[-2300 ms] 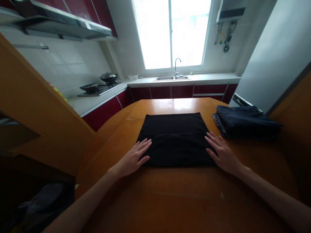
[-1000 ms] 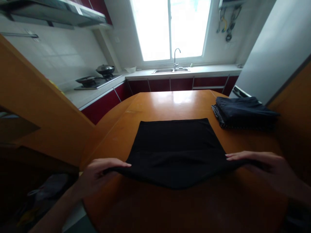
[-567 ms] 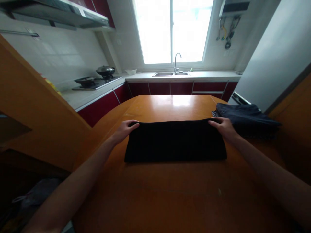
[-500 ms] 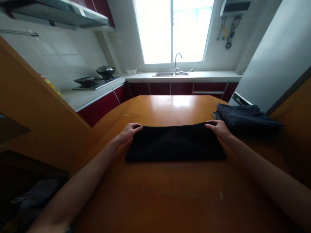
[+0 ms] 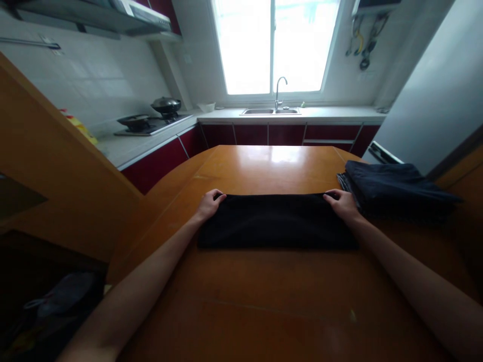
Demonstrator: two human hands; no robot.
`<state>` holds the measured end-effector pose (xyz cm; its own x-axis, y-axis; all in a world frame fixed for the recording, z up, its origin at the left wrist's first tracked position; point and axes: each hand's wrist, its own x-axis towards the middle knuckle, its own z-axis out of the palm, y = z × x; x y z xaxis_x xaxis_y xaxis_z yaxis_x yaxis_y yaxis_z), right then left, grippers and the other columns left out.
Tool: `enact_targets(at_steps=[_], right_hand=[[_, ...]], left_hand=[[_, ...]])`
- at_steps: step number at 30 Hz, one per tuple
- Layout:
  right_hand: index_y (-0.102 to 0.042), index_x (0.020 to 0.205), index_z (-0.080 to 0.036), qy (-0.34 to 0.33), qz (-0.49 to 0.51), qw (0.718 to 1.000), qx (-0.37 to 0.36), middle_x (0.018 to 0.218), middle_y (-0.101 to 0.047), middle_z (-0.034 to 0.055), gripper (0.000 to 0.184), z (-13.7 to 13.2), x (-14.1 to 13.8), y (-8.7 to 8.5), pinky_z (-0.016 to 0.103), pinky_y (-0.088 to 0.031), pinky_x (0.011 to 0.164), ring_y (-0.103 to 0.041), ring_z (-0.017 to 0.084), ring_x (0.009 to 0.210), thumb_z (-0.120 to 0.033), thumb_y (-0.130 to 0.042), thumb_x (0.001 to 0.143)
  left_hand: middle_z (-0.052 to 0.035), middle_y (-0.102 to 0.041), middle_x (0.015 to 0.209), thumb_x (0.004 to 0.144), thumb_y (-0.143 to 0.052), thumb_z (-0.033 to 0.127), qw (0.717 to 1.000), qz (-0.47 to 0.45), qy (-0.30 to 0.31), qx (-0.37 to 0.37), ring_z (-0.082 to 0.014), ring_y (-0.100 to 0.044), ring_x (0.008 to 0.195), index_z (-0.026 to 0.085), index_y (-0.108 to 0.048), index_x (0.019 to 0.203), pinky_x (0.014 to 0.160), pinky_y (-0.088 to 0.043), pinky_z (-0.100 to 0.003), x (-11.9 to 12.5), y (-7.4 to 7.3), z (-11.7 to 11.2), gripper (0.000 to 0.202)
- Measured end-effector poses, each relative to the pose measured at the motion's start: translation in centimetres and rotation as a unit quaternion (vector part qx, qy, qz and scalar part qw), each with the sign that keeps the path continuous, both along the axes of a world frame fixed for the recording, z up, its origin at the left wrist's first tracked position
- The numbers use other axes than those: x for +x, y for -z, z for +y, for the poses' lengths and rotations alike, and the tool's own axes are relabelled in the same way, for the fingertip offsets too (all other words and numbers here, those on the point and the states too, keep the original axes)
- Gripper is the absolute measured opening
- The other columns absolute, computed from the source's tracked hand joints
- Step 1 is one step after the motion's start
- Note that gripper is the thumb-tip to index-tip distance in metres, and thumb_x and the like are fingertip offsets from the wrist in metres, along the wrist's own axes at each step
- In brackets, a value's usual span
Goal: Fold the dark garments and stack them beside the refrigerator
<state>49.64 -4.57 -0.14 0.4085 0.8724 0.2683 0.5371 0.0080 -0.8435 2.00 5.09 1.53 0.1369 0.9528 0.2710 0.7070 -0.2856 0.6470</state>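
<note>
A black folded cloth, perhaps a garment (image 5: 277,223), lies as a wide band across the wooden table (image 5: 264,286). My left hand (image 5: 210,203) pinches its far left corner between thumb and fingers. At the far right corner, my right hand (image 5: 342,203) grips the cloth the same way. Its far edge runs nearly straight between the two hands, while the near edge rests on the tabletop. What kind of garment it is cannot be made out.
Dark folded clothes (image 5: 396,188) are stacked on the table to the right, close to my right hand. Beyond the table stand a counter with a sink (image 5: 260,111), and a stove with a lidded pan (image 5: 166,105). A pale refrigerator (image 5: 426,105) rises at the right.
The cloth's far edge, slightly sagging before, is now straighter. Both hands keep their grip on the corners. The view has shifted a little, so the surroundings on the right appear farther right.
</note>
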Motion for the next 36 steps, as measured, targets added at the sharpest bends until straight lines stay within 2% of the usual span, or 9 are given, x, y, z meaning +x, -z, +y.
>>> enact_targets(at_steps=[7,12,14,17,20,24,27,31,36], right_hand=[[-0.072,0.087,-0.014,-0.013,-0.067,0.998,-0.004,0.087,-0.074,0.0136,0.031,0.8,0.7,0.4,0.040,-0.053,0.082,-0.068,0.028,0.084,-0.043,-0.064,0.079],[-0.065,0.123,-0.009,0.016,-0.257,0.963,0.079,0.123,-0.066,0.0215,0.046,-1.5,-3.5,-1.7,0.051,-0.042,0.106,-0.058,0.035,0.119,-0.040,-0.050,0.092],[-0.057,0.137,-0.010,-0.050,-0.302,0.948,0.083,0.141,-0.056,0.0202,0.051,-2.6,-7.5,-2.3,0.048,-0.035,0.115,-0.046,0.032,0.135,-0.038,-0.042,0.097],[-0.042,0.151,-0.010,-0.199,-0.333,0.922,0.009,0.159,-0.038,0.0155,0.058,-3.3,-13.6,-2.0,0.046,-0.026,0.121,-0.030,0.027,0.149,-0.035,-0.035,0.100],[-0.034,0.156,-0.010,-0.254,-0.354,0.896,-0.085,0.163,-0.029,0.0138,0.063,-2.7,-15.8,-0.9,0.050,-0.017,0.123,-0.023,0.025,0.152,-0.040,-0.031,0.101],[-0.036,0.156,-0.014,-0.229,-0.378,0.888,-0.129,0.165,-0.025,0.0098,0.070,-0.9,-11.5,0.0,0.048,-0.012,0.124,-0.016,0.024,0.154,-0.057,-0.027,0.101],[-0.038,0.155,-0.018,-0.159,-0.395,0.894,-0.137,0.164,-0.028,0.0097,0.065,0.1,-6.6,0.3,0.056,-0.008,0.123,-0.017,0.027,0.154,-0.055,-0.031,0.102],[-0.062,0.135,-0.017,-0.124,-0.358,0.919,-0.110,0.148,-0.054,0.0159,0.051,1.4,-1.6,0.1,0.050,-0.033,0.116,-0.045,0.030,0.139,-0.048,-0.045,0.098],[-0.075,0.094,-0.017,-0.233,-0.255,0.926,-0.151,0.098,-0.074,0.0112,0.037,4.1,1.7,-2.2,0.033,-0.054,0.081,-0.069,0.024,0.089,-0.050,-0.072,0.079]], left_hand=[[-0.0123,-0.073,0.098,0.089,-0.063,0.047,0.993,0.092,-0.055,-0.041,-0.0283,-0.067,0.097,0.018,-0.068,0.090,0.087,-0.050,-0.037,0.5,-1.0,1.3,0.029],[-0.0208,-0.062,0.132,0.096,-0.055,0.041,0.973,0.206,-0.070,0.078,-0.0340,-0.059,0.122,0.016,-0.054,0.137,0.103,-0.044,-0.046,3.2,-3.0,-2.2,0.048],[-0.0199,-0.050,0.148,0.100,-0.047,0.038,0.961,0.230,0.018,0.153,-0.0316,-0.045,0.139,0.015,-0.046,0.146,0.115,-0.033,-0.046,6.6,-2.8,-4.7,0.051],[-0.0119,-0.039,0.159,0.105,-0.028,0.034,0.936,0.251,0.217,0.114,-0.0220,-0.033,0.148,0.017,-0.037,0.154,0.120,-0.028,-0.040,12.2,-1.3,-7.8,0.052],[-0.0104,-0.029,0.164,0.105,-0.023,0.038,0.923,0.290,0.245,0.055,-0.0221,-0.025,0.152,0.015,-0.033,0.157,0.123,-0.020,-0.045,14.2,0.3,-8.1,0.057],[-0.0071,-0.023,0.166,0.104,-0.023,0.052,0.928,0.322,0.187,0.022,-0.0235,-0.016,0.154,0.018,-0.031,0.158,0.125,-0.012,-0.045,9.9,0.6,-4.9,0.064],[-0.0072,-0.027,0.165,0.103,-0.026,0.053,0.938,0.323,0.125,0.011,-0.0262,-0.019,0.154,0.021,-0.029,0.158,0.124,-0.010,-0.050,5.6,0.5,-2.3,0.065],[-0.0113,-0.050,0.151,0.098,-0.035,0.057,0.960,0.267,0.087,0.008,-0.0290,-0.042,0.141,0.021,-0.053,0.143,0.117,-0.029,-0.046,2.0,-0.1,0.3,0.060],[-0.0087,-0.072,0.099,0.070,-0.068,0.065,0.966,0.183,0.151,-0.106,-0.0256,-0.066,0.092,0.021,-0.073,0.095,0.082,-0.050,-0.031,0.2,-3.0,4.0,0.050]])
